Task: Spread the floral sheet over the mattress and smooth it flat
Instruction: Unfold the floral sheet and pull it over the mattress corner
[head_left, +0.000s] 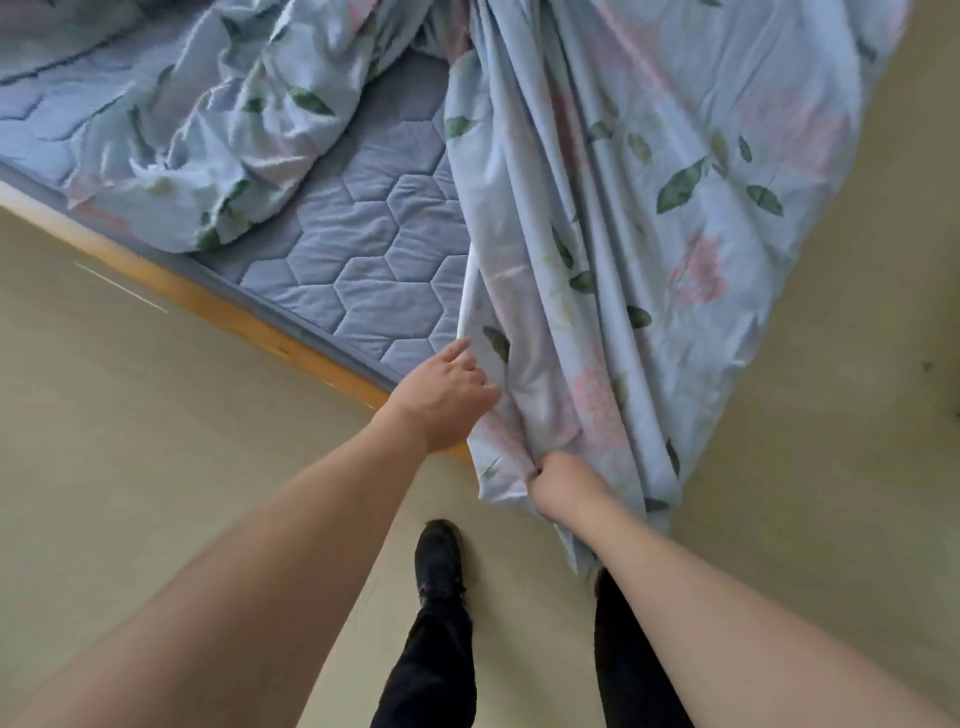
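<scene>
Holding the floral sheet (623, 218) tight, both hands (449, 395) (563, 483) have lots left: it's bunched, quilted mattress (363, 270) mostly bare.

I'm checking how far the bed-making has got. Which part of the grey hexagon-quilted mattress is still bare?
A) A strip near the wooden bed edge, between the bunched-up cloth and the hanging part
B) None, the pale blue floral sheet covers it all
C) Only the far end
A: the grey hexagon-quilted mattress lies uncovered beside the wooden bed edge, with the pale blue floral sheet crumpled to one side and draped to the other.
</scene>
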